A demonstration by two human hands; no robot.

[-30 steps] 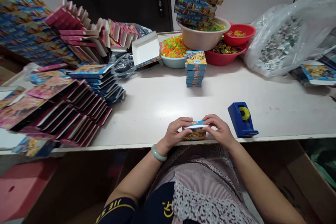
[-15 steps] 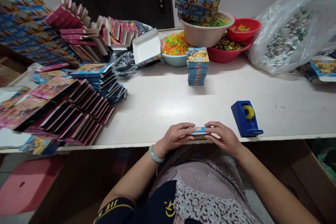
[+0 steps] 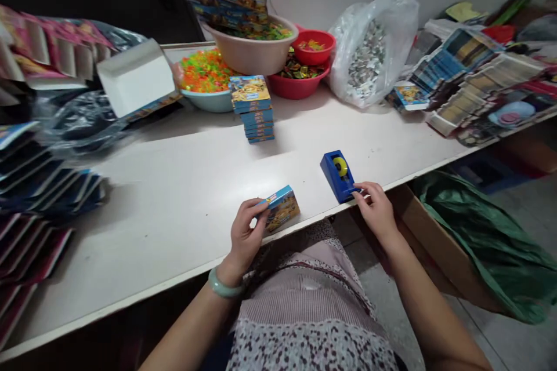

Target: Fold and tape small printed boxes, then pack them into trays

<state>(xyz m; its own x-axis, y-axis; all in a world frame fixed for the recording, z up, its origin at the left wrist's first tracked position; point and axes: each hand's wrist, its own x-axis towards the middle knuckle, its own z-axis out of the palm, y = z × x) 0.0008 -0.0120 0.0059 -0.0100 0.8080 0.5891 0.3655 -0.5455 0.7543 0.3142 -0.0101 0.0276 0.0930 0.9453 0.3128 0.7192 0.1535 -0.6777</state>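
Note:
My left hand (image 3: pixel 249 229) pinches one end of a small flat printed box (image 3: pixel 284 208), which stands on its long edge at the table's front. To the right, my right hand (image 3: pixel 375 208) has its thumb and fingertips closed at the cutting end of a blue tape dispenser (image 3: pixel 334 177). A yellow-cored roll sits in the dispenser. Tape between those fingers is too fine to make out. Farther back, a stack of similar blue boxes (image 3: pixel 252 107) stands on the white table (image 3: pixel 187 185).
A pale blue bowl (image 3: pixel 209 101) of bright small pieces, a beige basin (image 3: pixel 256 49), red bowls (image 3: pixel 300 86) and a clear plastic bag (image 3: pixel 369 52) line the back. Open cartons (image 3: pixel 47 179) crowd the left. A green bag-lined carton (image 3: pixel 470 243) stands below the right edge.
My right hand has left the box and moved right to the tape dispenser. My left hand keeps the box, now tilted up on its edge. The view has swung right.

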